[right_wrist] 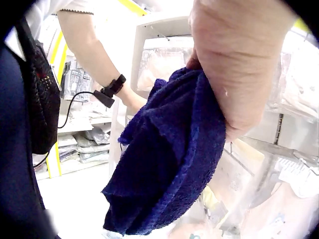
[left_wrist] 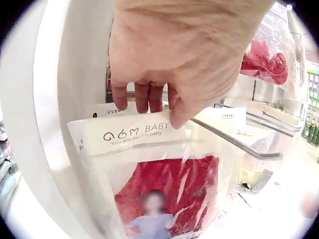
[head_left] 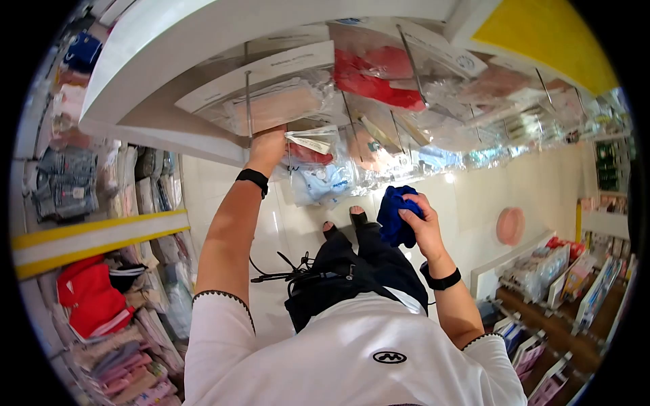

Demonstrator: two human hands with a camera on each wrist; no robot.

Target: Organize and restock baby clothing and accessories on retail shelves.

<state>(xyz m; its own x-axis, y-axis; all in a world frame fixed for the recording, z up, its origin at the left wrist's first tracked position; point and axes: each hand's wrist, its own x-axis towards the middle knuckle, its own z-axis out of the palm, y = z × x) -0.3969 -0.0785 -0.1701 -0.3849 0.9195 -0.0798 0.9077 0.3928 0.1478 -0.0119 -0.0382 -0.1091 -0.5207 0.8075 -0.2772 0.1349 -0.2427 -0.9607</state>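
At the hanging rack, my left hand point(head_left: 269, 150) pinches the top of a bagged red garment point(left_wrist: 194, 189). Its thumb lies on the front of the white header card point(left_wrist: 134, 132), which reads "BABY", and the fingers go behind it. A metal hook point(left_wrist: 239, 139) sticks out right beside the thumb. In my right hand point(head_left: 425, 227) a bunched dark blue cloth point(right_wrist: 164, 154) is gripped, its loose end hanging down. Below the left hand hangs a clear bag with a light blue garment point(head_left: 323, 181).
Several bagged garments hang on hooks along the white rack point(head_left: 223, 152). Folded clothes, including a red garment point(head_left: 91, 298), fill shelves at the left. A pink basin point(head_left: 510, 225) is on the floor at the right, near a low rack of boxed goods point(head_left: 575, 277).
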